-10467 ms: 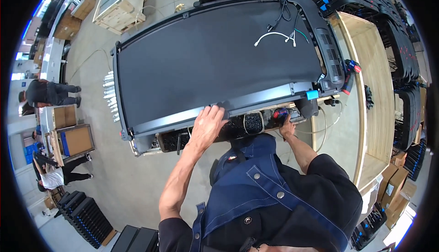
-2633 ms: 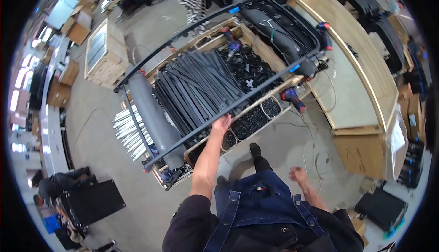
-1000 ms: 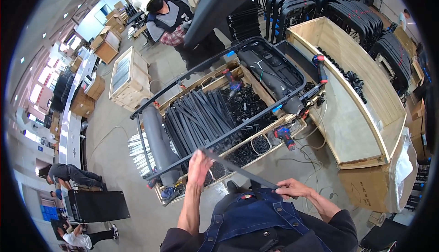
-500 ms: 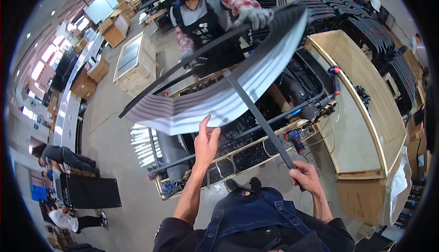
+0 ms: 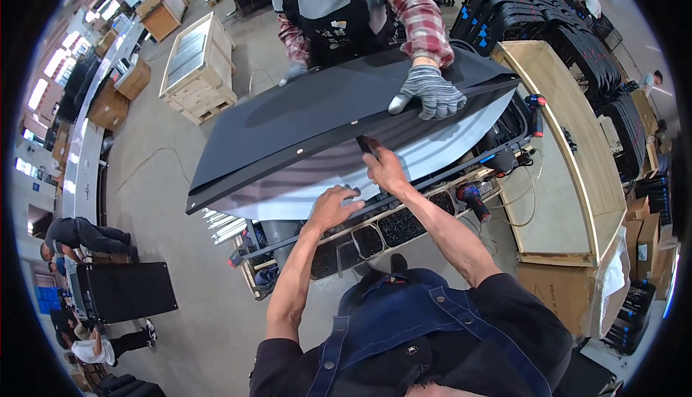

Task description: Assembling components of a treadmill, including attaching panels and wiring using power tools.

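Note:
A large sheet (image 5: 288, 119), black on top and silvery underneath, is spread out in front of me. Along its near side runs a black edge strip (image 5: 324, 141) with round light spots. My right hand (image 5: 386, 172) is closed around a dark flat bar (image 5: 364, 145), whose end shows just under that strip; most of the bar is hidden. Beside the silvery underside (image 5: 288, 199), my left hand (image 5: 333, 208) has its fingers stretched out and grips nothing that I can see. Opposite me, a co-worker's gloved hand (image 5: 430, 94) presses on the strip, and the other glove (image 5: 293, 73) is at the far edge.
Beneath the sheet stands a workbench frame with bins of small black parts (image 5: 400, 225). A power drill (image 5: 472, 201) hangs at its right end, and another red-and-black tool (image 5: 535, 112) sits above. A wooden crate (image 5: 555, 181) flanks the right; another crate (image 5: 194, 73) stands far left.
The co-worker has turned the sheet down, so its black top now shows. My right hand has brought the bar forward and left, under the edge strip. My left hand has lowered slightly.

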### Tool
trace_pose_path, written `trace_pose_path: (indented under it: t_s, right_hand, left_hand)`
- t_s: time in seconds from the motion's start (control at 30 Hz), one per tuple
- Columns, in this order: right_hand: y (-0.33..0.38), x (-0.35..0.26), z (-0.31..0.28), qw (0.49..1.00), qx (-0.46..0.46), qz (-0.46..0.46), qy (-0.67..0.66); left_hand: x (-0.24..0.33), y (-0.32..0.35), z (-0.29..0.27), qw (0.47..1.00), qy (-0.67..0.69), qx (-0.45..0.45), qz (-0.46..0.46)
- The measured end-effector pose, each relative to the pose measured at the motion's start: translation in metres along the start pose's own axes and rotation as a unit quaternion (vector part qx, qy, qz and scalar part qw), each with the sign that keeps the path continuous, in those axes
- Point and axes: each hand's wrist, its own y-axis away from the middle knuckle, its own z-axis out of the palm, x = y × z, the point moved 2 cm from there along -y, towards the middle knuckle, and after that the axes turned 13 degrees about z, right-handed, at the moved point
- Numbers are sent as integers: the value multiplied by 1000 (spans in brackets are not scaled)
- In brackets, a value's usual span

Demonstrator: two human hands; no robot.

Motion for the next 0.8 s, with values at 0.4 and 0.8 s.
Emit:
trace_pose_path:
  t_s: [0.4, 0.8]
  right_hand:
    - [-24, 36, 23, 988, -133, 8, -77]
    - [-41, 67, 5, 976, -180, 27, -116]
  left_hand:
    - [-55, -24, 33, 997, -46, -39, -40]
    - [109, -9, -119, 602, 588, 540, -31]
